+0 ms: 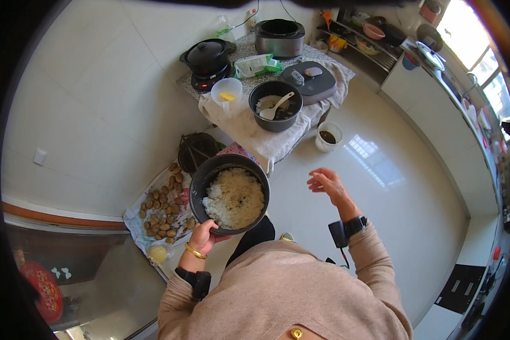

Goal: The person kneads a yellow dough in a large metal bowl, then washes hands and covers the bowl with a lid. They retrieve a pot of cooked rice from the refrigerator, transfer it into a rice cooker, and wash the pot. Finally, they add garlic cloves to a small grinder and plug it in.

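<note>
My left hand [206, 238] grips the near rim of a dark inner cooking pot [198, 210], thumb inside the edge and fingers underneath. Cooked rice [234, 197] fills much of that pot. My right hand [328, 183] hangs in the air above the tiled floor, fingers loosely curled and holding nothing. On the cloth-covered corner of the table stands a second dark pot [276, 124], with some rice and a white rice paddle [276, 107] in it. Beside it sits a white plastic jug [226, 87] with something yellow inside.
A grey appliance lid [318, 91], an open cooker body [279, 44], a green-white packet [255, 66] and a lidded black pot [207, 57] occupy the granite tabletop. Potatoes [163, 212] lie on a floor sheet at left. A white bucket [328, 142] of dark liquid stands beside the table.
</note>
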A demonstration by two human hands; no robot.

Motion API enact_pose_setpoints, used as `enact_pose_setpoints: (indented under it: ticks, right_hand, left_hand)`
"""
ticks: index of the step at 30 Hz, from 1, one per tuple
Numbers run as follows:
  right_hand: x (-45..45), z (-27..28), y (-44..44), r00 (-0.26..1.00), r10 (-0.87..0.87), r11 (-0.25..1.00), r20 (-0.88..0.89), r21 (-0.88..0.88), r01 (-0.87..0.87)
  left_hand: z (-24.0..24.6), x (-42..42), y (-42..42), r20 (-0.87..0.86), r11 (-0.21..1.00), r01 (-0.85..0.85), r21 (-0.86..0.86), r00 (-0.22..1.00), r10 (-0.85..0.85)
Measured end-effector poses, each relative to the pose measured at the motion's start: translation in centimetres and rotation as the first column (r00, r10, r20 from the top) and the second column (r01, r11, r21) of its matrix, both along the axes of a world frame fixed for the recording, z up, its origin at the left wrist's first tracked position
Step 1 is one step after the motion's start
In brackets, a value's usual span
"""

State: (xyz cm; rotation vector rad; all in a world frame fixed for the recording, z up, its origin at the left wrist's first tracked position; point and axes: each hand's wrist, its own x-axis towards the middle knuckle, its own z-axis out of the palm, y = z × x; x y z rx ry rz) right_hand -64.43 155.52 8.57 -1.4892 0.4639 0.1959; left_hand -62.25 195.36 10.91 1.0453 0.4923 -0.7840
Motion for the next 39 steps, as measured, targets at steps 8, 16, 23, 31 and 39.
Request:
enact_pose_setpoints:
  ticks: [8,16,23,31,39]
  right_hand:
    - [16.7,-1.5,-4.9,0.992,0.117,0.967,0.056,-0.235,-0.101]
    - [29.4,-3.9,-10.4,0.941,0.232,0.490,0.247,-0.865,0.106]
    - [35.8,-7.8,-15.3,0.783,0.298,0.868,-0.547,-0.185,-0.460]
    - [40.1,-6.7,-17.4,0.871,0.238,0.968,-0.429,0.174,-0.179]
    - [49.6,2.6,-27.0,0.944,0.284,0.958,-0.164,0.013,-0.286]
  left_hand:
    - [-1.9,9.9,-2.1,-0.002,0.993,-0.114,0.005,0.993,0.114]
    - [-1.2,16.5,-4.6,-0.083,0.957,-0.288,0.018,0.954,0.289]
    - [-0.7,16.4,-8.6,-0.004,0.905,-0.425,0.030,0.905,0.425]
    - [0.4,14.7,-18.1,-0.125,0.756,-0.636,0.155,0.747,0.653]
    - [-9.2,17.9,-24.6,-0.009,0.878,-0.476,-0.054,0.879,0.477]
